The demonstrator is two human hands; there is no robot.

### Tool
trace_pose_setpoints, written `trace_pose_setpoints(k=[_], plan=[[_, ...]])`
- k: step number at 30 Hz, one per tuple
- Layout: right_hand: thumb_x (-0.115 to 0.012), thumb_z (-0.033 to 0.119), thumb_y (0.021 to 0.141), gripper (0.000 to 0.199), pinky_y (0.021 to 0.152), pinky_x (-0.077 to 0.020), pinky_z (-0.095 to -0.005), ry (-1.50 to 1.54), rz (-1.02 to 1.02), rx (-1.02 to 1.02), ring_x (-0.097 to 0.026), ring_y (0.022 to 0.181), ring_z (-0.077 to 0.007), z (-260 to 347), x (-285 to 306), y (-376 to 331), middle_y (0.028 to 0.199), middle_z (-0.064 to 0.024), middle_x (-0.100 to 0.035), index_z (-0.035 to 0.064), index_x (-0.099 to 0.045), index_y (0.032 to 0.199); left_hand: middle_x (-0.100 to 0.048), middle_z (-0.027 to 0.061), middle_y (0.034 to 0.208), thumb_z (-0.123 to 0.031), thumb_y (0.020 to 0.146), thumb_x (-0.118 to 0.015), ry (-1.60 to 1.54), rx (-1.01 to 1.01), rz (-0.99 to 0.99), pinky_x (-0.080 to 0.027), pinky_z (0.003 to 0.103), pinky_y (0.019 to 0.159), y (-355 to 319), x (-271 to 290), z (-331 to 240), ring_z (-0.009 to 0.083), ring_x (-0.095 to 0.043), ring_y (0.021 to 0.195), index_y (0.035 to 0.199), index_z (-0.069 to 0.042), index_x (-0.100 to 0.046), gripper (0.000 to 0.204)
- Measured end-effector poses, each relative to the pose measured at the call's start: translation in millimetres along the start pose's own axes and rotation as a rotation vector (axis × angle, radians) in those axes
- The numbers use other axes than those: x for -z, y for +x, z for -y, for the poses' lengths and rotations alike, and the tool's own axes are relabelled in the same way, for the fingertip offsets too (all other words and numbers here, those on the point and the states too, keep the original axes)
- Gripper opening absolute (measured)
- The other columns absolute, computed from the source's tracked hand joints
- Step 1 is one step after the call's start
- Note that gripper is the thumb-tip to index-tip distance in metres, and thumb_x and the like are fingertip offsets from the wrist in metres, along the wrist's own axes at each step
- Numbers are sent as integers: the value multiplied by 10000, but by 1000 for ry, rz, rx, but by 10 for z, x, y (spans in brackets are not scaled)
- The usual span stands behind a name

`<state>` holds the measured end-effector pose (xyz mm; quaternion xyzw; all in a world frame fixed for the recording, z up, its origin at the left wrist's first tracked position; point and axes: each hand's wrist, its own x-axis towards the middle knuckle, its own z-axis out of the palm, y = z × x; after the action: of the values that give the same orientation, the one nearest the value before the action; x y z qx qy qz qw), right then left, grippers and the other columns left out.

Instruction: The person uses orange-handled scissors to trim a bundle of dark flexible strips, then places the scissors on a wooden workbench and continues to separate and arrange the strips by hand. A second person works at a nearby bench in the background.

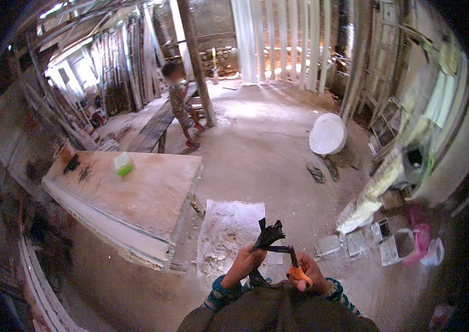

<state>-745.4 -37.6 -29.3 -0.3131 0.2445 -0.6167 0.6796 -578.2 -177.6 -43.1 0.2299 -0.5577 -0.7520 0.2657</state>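
— Scissors (297, 269) with orange handles sit in the right hand (309, 272), low in the middle of the view, close to the person's chest. The fingers are closed through the handles, and the dark blades point up and left toward a black strip (267, 237).

— And the other hand?

— The left hand (244, 261) is clamped on that strip, a limp, frayed bunch of dark material that sticks up above the fist and spreads at the top. Whether it is rubber, cloth or plastic, I cannot tell.

— What lies around them?

— Just beyond the hands, on the dirt floor (267, 138), is a pale sheet (229, 232) strewn with whitish rubble and crumbs. To the left stands a broad counter (146, 193), a flat, dusty slab with a thick pale edge; a small green and white box (124, 164) rests on it, with dark scraps (78, 169) near its far corner.

— Anything to the right?

— Several square, grey moulds or tiles (356, 242) lie on the floor, with pink plastic (421, 235) beside them. Further off a round white tub (328, 133) leans near the wall, and dark sandals (323, 170) lie in front of it.

— Is anyone else there?

— Another person (181, 105) stands well apart, beside a long wooden bench (154, 130) and a timber post (197, 61). Nothing stands between the hands and the strip.
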Motion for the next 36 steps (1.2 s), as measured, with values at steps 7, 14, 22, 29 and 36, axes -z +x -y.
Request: trace_pose_setpoints(k=[7,14,22,29,36], plan=[[-816,88,571,548,553,-399,-234,42,112,-123,-497,678,-102,238,63,1080,772,-20,-524,104,-427,957,-366,-71,599,-414,882,-484,107,-88,-147,-243,186,445,452,597,-355,28,-316,509,783,-81,-484,347],[-814,179,596,528,560,-402,-235,76,218,-256,-500,678,-96,312,342,2037,796,-9,-527,107,-433,955,-401,-63,598,-358,894,-481,217,-71,-416,-254,189,442,745,1115,-360,28,-331,504,804,-80,-503,293],[-794,313,617,506,543,-380,-221,-7,418,-301,-473,635,-80,724,1292,3431,745,13,-495,104,-437,908,-330,-63,532,-386,888,-482,-314,-215,-826,-221,211,400,1888,1540,-449,47,-283,433,744,-104,-459,317],[-814,247,609,484,509,-380,-228,5,590,-441,-474,598,-91,1577,1729,4738,691,12,-486,102,-442,882,-277,-69,518,-420,879,-480,-406,-375,-976,-182,222,384,3046,1763,-1011,50,-237,409,747,-118,-450,331],[-833,137,558,584,589,-429,-231,-54,721,-589,-528,704,-117,1479,2128,5742,828,-20,-561,91,-445,992,-288,-61,529,-449,863,-492,-375,-467,-1005,-192,220,388,3661,2255,-1021,53,-257,422,759,-116,-460,350]])
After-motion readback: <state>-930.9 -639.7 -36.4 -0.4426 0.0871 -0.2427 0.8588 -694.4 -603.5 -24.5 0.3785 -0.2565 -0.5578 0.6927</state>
